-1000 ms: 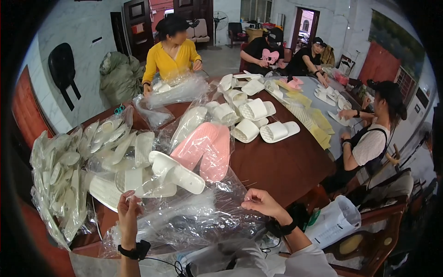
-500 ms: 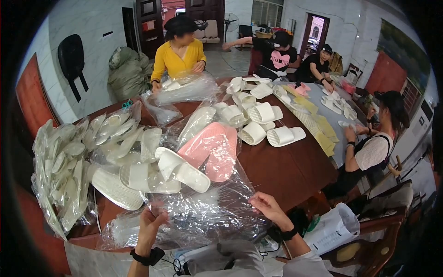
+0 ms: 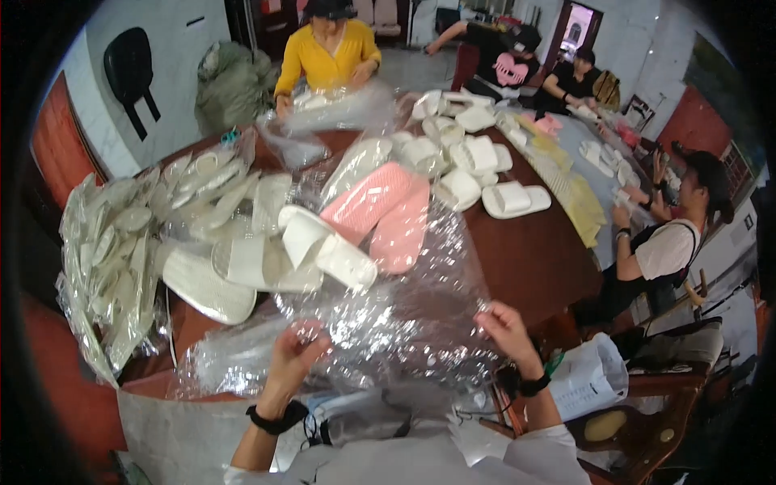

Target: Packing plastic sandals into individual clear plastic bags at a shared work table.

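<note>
My left hand pinches one side of a clear plastic bag. Farther right, my right hand grips the bag's other edge, its thumb and fingers together. The film spreads between both hands, crinkled and shiny. A pair of pink slippers lies just beyond, soles up, at the bag's far end; glare hides whether film covers them fully. Touching them on the left is a white slipper. Another white slipper and a cream sole lie left of that.
Bagged white slippers are heaped at the table's left. Loose white slippers and yellow sheets lie right of centre. A person in yellow stands across; several others work to the right. A white bag stands beside a wooden chair.
Both hands, still gripping the bag, have moved right and slightly up in the picture. The pink slippers now lie at a wider angle to each other. The head view has shifted.
</note>
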Motion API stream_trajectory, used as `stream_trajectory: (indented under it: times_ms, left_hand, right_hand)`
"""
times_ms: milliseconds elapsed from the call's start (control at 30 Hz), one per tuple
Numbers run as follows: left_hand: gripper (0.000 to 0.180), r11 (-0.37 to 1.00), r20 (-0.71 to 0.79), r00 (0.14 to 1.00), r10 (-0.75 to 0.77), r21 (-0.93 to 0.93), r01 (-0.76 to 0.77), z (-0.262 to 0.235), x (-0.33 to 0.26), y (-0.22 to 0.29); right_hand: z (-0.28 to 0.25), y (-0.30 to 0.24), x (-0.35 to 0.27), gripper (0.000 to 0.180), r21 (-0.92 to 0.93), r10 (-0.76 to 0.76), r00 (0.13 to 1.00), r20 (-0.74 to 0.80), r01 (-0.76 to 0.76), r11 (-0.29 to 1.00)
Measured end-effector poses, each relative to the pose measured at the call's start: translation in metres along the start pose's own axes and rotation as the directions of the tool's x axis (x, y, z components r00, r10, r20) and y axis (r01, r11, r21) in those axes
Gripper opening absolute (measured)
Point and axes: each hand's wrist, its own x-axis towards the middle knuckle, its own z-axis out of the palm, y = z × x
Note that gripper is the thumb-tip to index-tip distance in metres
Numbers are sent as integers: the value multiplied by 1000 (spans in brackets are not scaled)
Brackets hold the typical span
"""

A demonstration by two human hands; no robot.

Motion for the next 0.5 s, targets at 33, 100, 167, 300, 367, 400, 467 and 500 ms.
stream_trajectory:
  times_ms: [33, 100, 167, 300, 367, 400, 467, 500]
  left_hand:
    - [29, 999, 27, 999, 26, 37, -27, 4, 2, -3]
    - [28, 995, 56, 997, 45, 86, -50, 19, 5, -1]
    - [30, 982, 180, 981, 76, 155, -104, 22, 12, -6]
    - [31, 983, 250, 968, 7, 175, -52, 35, 19, -14]
    - [33, 952, 272, 962, 21, 289, -103, 49, 17, -1]
    - [34, 908, 298, 954, 35, 390, -155, 55, 18, 5]
    - [37, 871, 324, 945, 55, 448, -204, 59, 20, 6]
    - [38, 830, 365, 929, 58, 500, -248, 61, 20, 7]
  right_hand:
    - [-7, 3, -2, 15, -4, -47, 999, -17, 47, 999]
    - [-22, -1, -10, 14, -38, -3, 997, -79, 0, 999]
    - [-42, 4, -14, 13, -55, 20, 993, -114, -27, 998]
    - [-89, 20, -29, 16, -79, 76, 993, -94, -84, 993]
    - [-103, 20, -41, 20, -119, 130, 979, -158, -149, 982]
    - [-113, 25, -46, 20, -117, 135, 977, -166, -155, 981]
    - [-134, 39, -52, 21, -160, 203, 948, -247, -246, 956]
    - [-139, 36, -55, 22, -212, 254, 924, -287, -319, 924]
